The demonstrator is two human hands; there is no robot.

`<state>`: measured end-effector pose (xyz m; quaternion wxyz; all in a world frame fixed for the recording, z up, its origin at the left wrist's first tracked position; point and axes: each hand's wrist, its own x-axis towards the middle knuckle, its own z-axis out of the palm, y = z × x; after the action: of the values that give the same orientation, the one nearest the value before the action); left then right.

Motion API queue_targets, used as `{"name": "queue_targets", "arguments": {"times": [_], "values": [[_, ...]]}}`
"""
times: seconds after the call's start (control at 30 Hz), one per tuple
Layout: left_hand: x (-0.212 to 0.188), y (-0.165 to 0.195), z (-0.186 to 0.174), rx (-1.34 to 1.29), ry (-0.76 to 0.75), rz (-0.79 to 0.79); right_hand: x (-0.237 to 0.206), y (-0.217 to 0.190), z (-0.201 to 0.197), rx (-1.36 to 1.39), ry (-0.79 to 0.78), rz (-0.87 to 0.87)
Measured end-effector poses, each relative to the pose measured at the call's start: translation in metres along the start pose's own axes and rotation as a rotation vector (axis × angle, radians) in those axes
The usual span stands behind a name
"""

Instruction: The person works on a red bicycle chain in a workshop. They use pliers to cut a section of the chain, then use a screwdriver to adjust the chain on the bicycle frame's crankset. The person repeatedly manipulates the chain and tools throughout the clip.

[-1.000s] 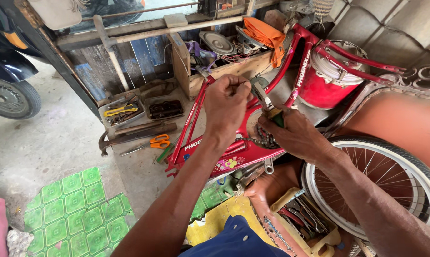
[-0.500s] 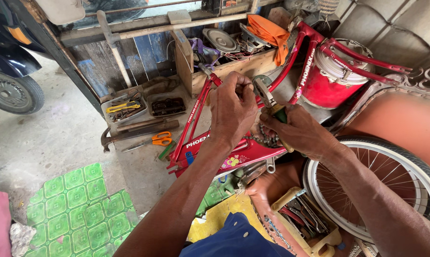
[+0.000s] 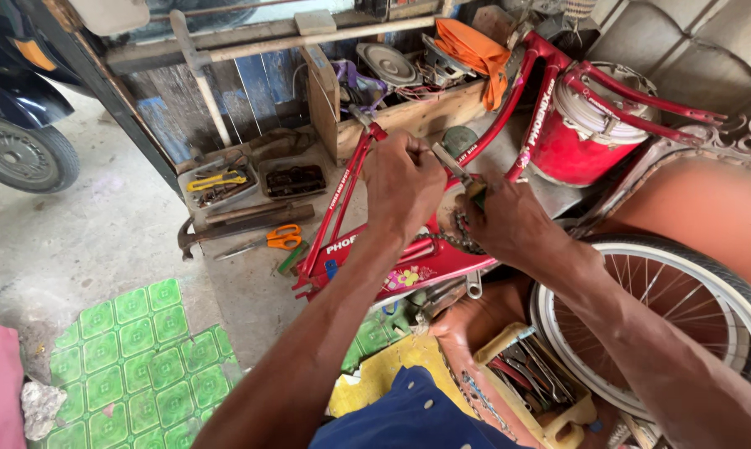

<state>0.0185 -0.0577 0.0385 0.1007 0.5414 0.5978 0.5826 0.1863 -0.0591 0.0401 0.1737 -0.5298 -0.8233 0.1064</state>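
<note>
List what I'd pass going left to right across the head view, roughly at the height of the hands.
Scooter wheel → tray with yellow-handled pliers → orange-handled scissors → left hand on the red bicycle frame → right hand gripping a metal tool → red bucket.

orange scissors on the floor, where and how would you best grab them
Probably by the orange loop handles of the scissors, coming straight down from above. They lie flat on the concrete floor with the handles pointing right and the blades left, so the loops give the safest grip away from the blades.
</note>
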Motion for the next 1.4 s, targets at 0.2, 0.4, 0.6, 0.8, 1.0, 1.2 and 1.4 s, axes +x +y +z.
{"name": "queue_targets", "arguments": {"times": [0.2, 0.4, 0.6, 0.8, 1.0, 1.2, 1.4], "values": [[-0.006, 0.004, -0.023, -0.213, -0.215, -0.352, 0.005, -0.003, -0.007, -0.030, -0.173, 0.037], [-0.006, 0.009, -0.033, -0.322, -0.249, -0.398, 0.007, 0.003, -0.012, -0.088, -0.181, -0.059], [-0.006, -0.008, -0.033, -0.442, -0.184, -0.384, 0.005, 0.008, -0.008, 0.015, -0.176, 0.005], [-0.003, -0.033, -0.039, -0.619, -0.129, -0.393, 0.003, -0.007, -0.002, 0.873, -0.307, 0.237], [-0.002, -0.048, -0.060, -0.712, -0.052, -0.386, 0.025, -0.029, 0.019, 0.641, -0.394, 0.231], [0.001, -0.064, -0.106, -0.635, 0.049, -0.379, 0.050, -0.048, 0.064, 0.607, -0.461, 0.143], [0.001, -0.083, -0.157, -0.570, 0.194, -0.365, 0.075, -0.082, 0.121, 0.523, -0.549, 0.149]]}}
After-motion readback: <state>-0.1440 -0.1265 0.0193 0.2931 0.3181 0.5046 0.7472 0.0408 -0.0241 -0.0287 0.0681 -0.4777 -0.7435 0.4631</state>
